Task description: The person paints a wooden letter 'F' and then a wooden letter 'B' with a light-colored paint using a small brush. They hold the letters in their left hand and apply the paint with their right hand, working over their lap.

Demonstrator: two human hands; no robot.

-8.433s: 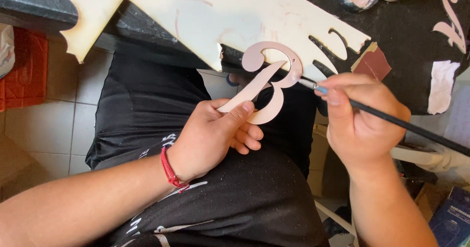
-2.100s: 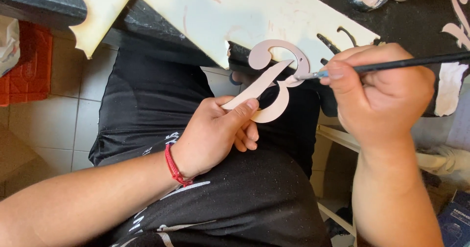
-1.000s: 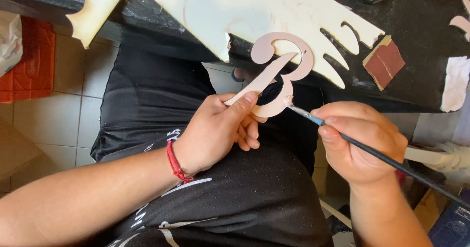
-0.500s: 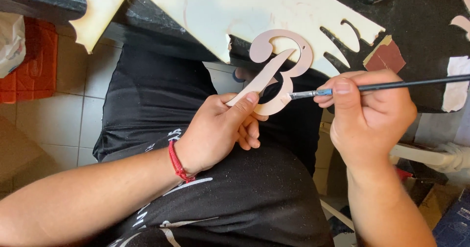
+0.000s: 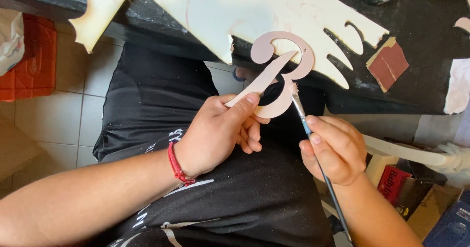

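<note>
A flat, pale pink wooden cutout shaped like a curly letter [image 5: 279, 73] is held up over the person's lap, just in front of the dark table edge [image 5: 161, 31]. The left hand [image 5: 220, 132] is closed on its long lower tail, thumb on top and fingers curled beneath. The right hand [image 5: 333, 149] is closed around a thin paintbrush with a blue ferrule and dark handle [image 5: 306, 124]; its pink-tipped bristles touch the cutout's right edge at the waist between its two curves. The brush stands nearly upright, handle running down past the right wrist.

Open air surrounds the cutout below and to the left, above the black clothing. Just behind its top loop lies a large cream wooden board with cut-out finger shapes [image 5: 254, 12], overhanging the table. A brown sandpaper block [image 5: 389, 63] rests on the table further right.

Half a second ago the brush lay nearly level; it now points upward, and the right hand has dropped lower.
</note>
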